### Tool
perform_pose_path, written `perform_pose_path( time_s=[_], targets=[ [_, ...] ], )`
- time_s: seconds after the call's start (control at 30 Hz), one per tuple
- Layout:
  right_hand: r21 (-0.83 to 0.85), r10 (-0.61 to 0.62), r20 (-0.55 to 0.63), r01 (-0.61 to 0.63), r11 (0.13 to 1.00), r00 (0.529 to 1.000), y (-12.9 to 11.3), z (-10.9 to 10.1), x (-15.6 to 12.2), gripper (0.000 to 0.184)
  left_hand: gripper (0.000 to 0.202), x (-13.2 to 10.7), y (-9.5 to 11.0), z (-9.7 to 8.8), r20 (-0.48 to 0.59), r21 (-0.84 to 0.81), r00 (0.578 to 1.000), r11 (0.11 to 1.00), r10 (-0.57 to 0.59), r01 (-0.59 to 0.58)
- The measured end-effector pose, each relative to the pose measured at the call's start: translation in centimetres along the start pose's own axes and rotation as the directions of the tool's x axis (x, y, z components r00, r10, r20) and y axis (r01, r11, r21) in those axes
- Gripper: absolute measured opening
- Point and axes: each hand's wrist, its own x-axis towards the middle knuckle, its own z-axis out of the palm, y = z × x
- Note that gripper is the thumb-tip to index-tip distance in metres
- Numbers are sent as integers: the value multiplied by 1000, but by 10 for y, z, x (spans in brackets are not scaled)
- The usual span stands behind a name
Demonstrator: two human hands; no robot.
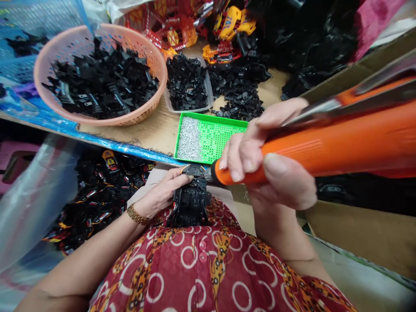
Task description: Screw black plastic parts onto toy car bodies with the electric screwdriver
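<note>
My left hand [165, 190] is closed on a black plastic toy car chassis [191, 201], its thumb lying along the upper end. The chassis rests against my lap, underside facing up. My right hand [269, 160] wraps round an orange power screwdriver [312, 147] that comes in from the right. Its black nose and tip point left and meet the chassis near the top right corner; whether a screw sits under the tip I cannot make out. Just beyond stands a green perforated tray [221, 134] with a heap of small silver screws [189, 138] at its left side.
A peach basket [45, 78] and a clear tub [209, 89] hold black plastic parts, with more black parts [238, 89] loose beside them. Yellow and red car shells [232, 26] lie behind. Finished-looking toy cars [107, 190] fill a bag at lower left. Cardboard [364, 234] stands at right.
</note>
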Motion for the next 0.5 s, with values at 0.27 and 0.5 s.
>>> perform_pose_path(
  time_s=[0.27,0.5],
  targets=[
    [-112,-147,-91,137,984,985,-12,-19,6,24,30,-9,1,4,-72,-60,997,998,-35,30],
    [-331,-389,-281,292,898,877,-9,-97,8,23,40,1,-6,7,112,-142,991,986,-71,87]
  ],
)
